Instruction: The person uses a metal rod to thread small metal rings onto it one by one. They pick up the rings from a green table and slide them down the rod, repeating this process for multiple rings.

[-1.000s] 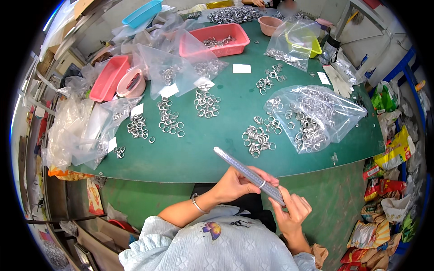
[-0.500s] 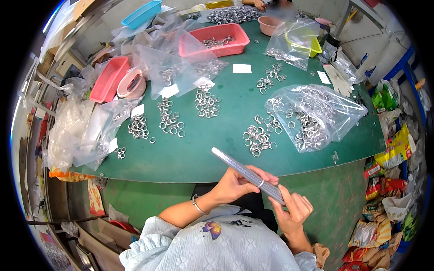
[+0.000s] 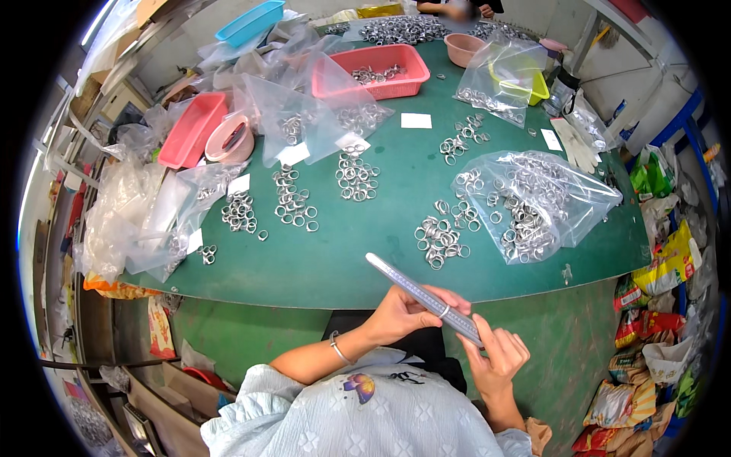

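Observation:
A grey tapered ring mandrel [image 3: 405, 282] with fine markings slants in front of me, its narrow pale tip pointing up and left over the table edge. My right hand [image 3: 496, 358] is closed round its thick lower end. One silver ring [image 3: 444, 311] encircles the mandrel near that end. My left hand [image 3: 397, 316] is closed about this ring, thumb on the near side and fingers on the far side. Nearest on the table lies a loose pile of silver rings [image 3: 438, 242], beside a clear plastic bag full of rings [image 3: 533, 206].
Several ring piles [image 3: 356, 179] with white paper slips [image 3: 294, 154] lie on the green table [image 3: 320, 263]. Pink trays [image 3: 415, 85], a pink bowl [image 3: 230, 141] and plastic bags stand behind. Another person's hand [image 3: 486, 11] shows at the far end. Colourful packets [image 3: 662, 263] line the right.
The table and its contents sit slightly lower and further right in the picture. My hands keep the same hold on the mandrel and ring.

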Demonstrator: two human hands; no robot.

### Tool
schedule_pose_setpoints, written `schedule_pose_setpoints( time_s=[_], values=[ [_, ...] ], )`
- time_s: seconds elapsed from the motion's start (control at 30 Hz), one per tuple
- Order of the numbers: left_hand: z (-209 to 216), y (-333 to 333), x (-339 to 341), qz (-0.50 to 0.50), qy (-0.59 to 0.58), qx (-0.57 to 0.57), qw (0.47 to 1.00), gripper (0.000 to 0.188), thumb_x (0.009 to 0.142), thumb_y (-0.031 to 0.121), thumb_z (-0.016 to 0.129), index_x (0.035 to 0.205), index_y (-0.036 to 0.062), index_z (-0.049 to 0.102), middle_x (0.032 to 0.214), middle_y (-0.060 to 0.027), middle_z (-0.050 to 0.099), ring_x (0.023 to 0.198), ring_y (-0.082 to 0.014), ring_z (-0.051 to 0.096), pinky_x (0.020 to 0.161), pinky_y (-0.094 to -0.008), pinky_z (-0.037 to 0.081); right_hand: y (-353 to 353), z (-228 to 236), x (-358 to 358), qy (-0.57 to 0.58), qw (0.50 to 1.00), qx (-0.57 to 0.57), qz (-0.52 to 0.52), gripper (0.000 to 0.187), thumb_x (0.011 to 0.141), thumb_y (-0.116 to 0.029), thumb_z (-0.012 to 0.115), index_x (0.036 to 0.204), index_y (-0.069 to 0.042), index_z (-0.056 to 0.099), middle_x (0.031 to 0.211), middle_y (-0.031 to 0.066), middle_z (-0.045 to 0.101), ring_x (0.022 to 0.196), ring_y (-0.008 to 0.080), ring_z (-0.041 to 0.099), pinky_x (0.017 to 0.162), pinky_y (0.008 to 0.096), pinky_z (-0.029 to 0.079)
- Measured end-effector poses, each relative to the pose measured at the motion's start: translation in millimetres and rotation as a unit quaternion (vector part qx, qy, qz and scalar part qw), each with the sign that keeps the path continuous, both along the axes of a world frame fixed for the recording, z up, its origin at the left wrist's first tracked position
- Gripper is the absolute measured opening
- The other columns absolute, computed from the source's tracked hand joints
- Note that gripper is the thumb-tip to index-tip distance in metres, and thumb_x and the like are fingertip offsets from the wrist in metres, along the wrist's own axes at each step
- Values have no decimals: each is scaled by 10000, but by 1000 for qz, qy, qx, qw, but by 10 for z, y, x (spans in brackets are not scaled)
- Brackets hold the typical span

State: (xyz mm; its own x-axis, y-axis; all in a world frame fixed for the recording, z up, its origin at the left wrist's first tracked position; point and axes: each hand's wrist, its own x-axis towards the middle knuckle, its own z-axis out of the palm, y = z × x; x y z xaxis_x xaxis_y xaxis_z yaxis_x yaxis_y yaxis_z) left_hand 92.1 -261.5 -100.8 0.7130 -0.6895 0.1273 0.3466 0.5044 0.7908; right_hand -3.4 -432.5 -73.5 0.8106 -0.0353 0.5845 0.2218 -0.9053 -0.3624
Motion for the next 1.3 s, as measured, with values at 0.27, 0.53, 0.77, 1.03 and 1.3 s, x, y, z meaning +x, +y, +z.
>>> schedule_pose_setpoints(
  time_s=[0.27,0.53,0.77,1.03,1.3],
  values=[
    [-115,36,31,82,13,-9,997,279,808,110,679,1043,-14,593,992,-88,597,964,-185,554,884,-325,445,-47,-56,-13,6,1000,-8,-14,351,628,-177,789,962,-119,698,527,18,397,437,187,420,428,315,289],
    [-287,549,395,251,23,27,967,295,840,55,638,1112,-35,568,1028,-125,623,998,-193,589,905,-331,467,-252,-235,-91,50,996,63,-43,367,606,-136,803,956,-99,698,501,9,418,424,170,427,436,298,325],
    [-617,852,451,287,64,223,929,276,841,-30,588,1117,-40,573,1078,-141,632,963,-174,624,869,-271,490,-234,-344,-79,79,992,88,-49,353,619,-133,799,951,-76,692,499,13,434,421,161,422,435,290,330],
    [-696,910,409,308,27,280,909,251,835,-19,608,1086,-29,591,1034,-114,645,899,-149,628,818,-244,495,-201,-445,-74,103,989,99,-46,334,636,-141,792,944,-69,687,502,32,439,418,180,421,431,308,327],
    [-751,1231,544,443,-354,549,614,285,676,-16,699,948,60,657,964,-112,565,868,-267,542,740,-360,458,-168,-470,-59,110,987,115,-24,333,650,-141,785,959,-67,683,505,40,443,417,190,422,431,315,326]
  ],
)
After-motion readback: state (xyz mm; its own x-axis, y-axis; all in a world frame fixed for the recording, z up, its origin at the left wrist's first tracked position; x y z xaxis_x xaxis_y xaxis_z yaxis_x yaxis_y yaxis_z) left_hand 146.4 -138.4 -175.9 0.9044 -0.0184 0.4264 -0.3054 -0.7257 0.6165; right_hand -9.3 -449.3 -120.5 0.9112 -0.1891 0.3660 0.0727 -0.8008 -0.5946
